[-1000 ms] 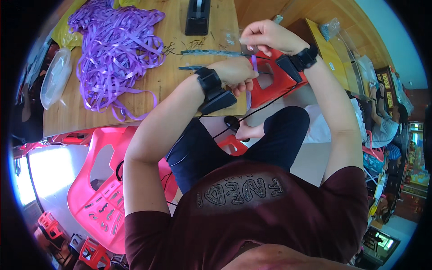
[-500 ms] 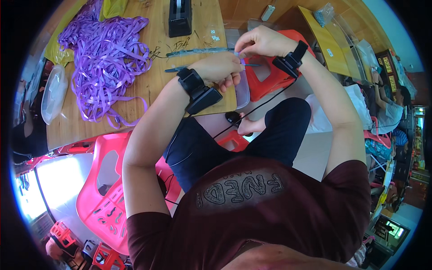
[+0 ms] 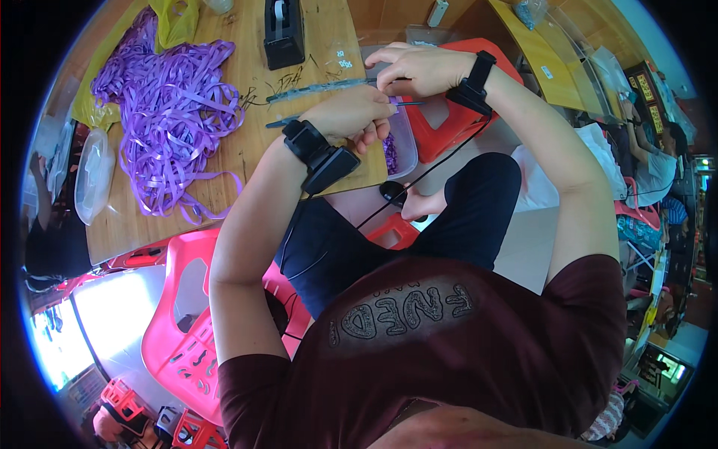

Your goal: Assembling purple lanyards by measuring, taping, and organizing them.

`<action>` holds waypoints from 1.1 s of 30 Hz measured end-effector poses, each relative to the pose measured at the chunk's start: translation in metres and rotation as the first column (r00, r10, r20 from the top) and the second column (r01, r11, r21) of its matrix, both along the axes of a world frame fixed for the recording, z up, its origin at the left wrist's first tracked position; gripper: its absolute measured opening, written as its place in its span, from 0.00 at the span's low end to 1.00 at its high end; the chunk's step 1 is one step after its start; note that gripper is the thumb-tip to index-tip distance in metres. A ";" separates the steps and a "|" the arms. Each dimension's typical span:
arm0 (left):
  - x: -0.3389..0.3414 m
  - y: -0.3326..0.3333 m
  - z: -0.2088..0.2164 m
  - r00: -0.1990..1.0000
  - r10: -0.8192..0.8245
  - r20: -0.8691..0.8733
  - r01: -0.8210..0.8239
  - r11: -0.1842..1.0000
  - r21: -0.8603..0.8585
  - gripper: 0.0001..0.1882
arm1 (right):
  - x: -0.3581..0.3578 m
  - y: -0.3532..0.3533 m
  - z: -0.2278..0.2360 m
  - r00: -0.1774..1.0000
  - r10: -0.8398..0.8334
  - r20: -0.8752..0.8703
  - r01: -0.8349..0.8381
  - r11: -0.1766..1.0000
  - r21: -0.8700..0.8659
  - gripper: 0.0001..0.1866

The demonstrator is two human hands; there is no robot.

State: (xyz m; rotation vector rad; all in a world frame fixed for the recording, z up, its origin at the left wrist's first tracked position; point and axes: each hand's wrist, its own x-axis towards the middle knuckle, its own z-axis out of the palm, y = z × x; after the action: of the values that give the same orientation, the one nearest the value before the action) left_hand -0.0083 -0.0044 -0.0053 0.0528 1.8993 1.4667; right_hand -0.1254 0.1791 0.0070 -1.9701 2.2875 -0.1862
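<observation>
My left hand (image 3: 348,116) is closed beside the table's right edge. From its fingers a slender dark pointed tool (image 3: 410,103) sticks out to the right, and a thin dark length (image 3: 283,122) in line with it shows on the left, under the wrist. A bit of purple ribbon (image 3: 394,100) shows at the fingertips. My right hand (image 3: 430,69) hovers just beyond, fingers bent and apart, with nothing seen in them. Under both hands, a clear plastic tub (image 3: 407,153) contains small purple ribbon pieces (image 3: 390,153).
A heap of purple ribbon (image 3: 176,112) covers the left of the wooden table (image 3: 258,157). A black tape dispenser (image 3: 284,37) stands at the back, near a long clear-wrapped strip (image 3: 318,90). A red stool (image 3: 467,97) is at the right, a pink chair (image 3: 176,307) at the lower left.
My right hand has opened from a pinch by the left fingertips and shifted slightly left and up. The left hand stays closed on the tool. The view has shifted, showing more of the tub.
</observation>
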 end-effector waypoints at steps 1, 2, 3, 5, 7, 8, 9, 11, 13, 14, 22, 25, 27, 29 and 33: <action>0.000 0.000 0.001 1.000 -0.001 -0.008 0.001 1.000 -0.015 0.13 | -0.001 -0.001 -0.002 1.000 0.014 -0.018 -0.014 1.000 0.013 0.05; 0.001 0.000 0.002 1.000 0.000 -0.014 0.000 1.000 -0.028 0.14 | 0.000 -0.003 -0.002 1.000 0.012 -0.016 -0.012 1.000 0.009 0.05; 0.001 0.000 0.002 1.000 -0.002 -0.013 0.002 1.000 -0.031 0.14 | 0.002 -0.005 -0.002 1.000 0.005 0.004 -0.005 0.999 0.044 0.06; 0.001 0.001 0.002 1.000 0.015 0.001 -0.015 0.999 -0.040 0.14 | -0.001 -0.003 -0.005 1.000 -0.005 0.026 0.003 0.997 0.078 0.07; 0.002 0.002 0.004 1.000 0.007 0.002 -0.007 1.000 -0.020 0.14 | -0.006 0.007 -0.014 0.921 -0.043 0.388 0.065 0.997 -0.045 0.11; 0.004 0.000 0.004 1.000 0.012 0.007 -0.012 1.000 0.000 0.14 | -0.004 0.011 -0.019 0.919 -0.033 0.393 0.057 0.997 -0.048 0.11; 0.006 0.000 0.005 1.000 0.017 0.011 -0.017 1.000 0.001 0.14 | -0.001 0.022 -0.025 0.755 -0.138 0.641 0.261 0.960 -0.101 0.13; 0.007 0.003 0.010 0.999 0.045 0.006 -0.045 0.998 0.034 0.14 | 0.000 0.047 -0.038 0.460 -0.270 0.846 0.555 0.831 -0.036 0.21; 0.004 0.001 0.009 1.000 0.028 0.012 -0.028 0.999 0.017 0.14 | 0.009 0.060 -0.055 0.259 -0.261 0.930 0.610 0.790 0.052 0.21; 0.003 0.002 0.008 1.000 0.004 0.018 -0.004 1.000 0.003 0.14 | 0.018 0.065 -0.063 0.047 -0.239 0.970 0.649 0.745 0.152 0.22; 0.002 0.001 0.006 0.999 0.028 0.033 -0.030 0.998 0.054 0.12 | 0.019 0.051 -0.120 -0.296 0.199 0.934 0.624 0.781 0.032 0.17; 0.003 -0.001 0.008 0.999 0.026 0.046 -0.029 0.998 0.062 0.13 | 0.023 0.039 -0.126 -0.363 0.176 0.915 0.597 0.798 0.083 0.14; 0.003 0.000 0.010 0.998 0.022 0.057 -0.026 0.998 0.066 0.14 | 0.024 0.028 -0.128 -0.390 0.202 0.898 0.580 0.811 0.070 0.13; 0.004 0.000 0.010 0.997 0.047 0.057 -0.053 0.993 0.102 0.13 | 0.026 0.020 -0.124 -0.418 0.225 0.880 0.561 0.826 0.055 0.11; 0.004 -0.002 0.009 0.996 0.060 0.069 -0.070 0.984 0.162 0.09 | 0.026 0.019 -0.112 -0.415 0.147 0.898 0.556 0.822 0.122 0.13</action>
State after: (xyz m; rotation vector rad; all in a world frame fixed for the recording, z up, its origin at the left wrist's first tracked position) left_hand -0.0039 -0.0067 0.0036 0.0207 1.7406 1.6476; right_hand -0.0997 0.1983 -0.1046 -0.3147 1.0866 -1.7848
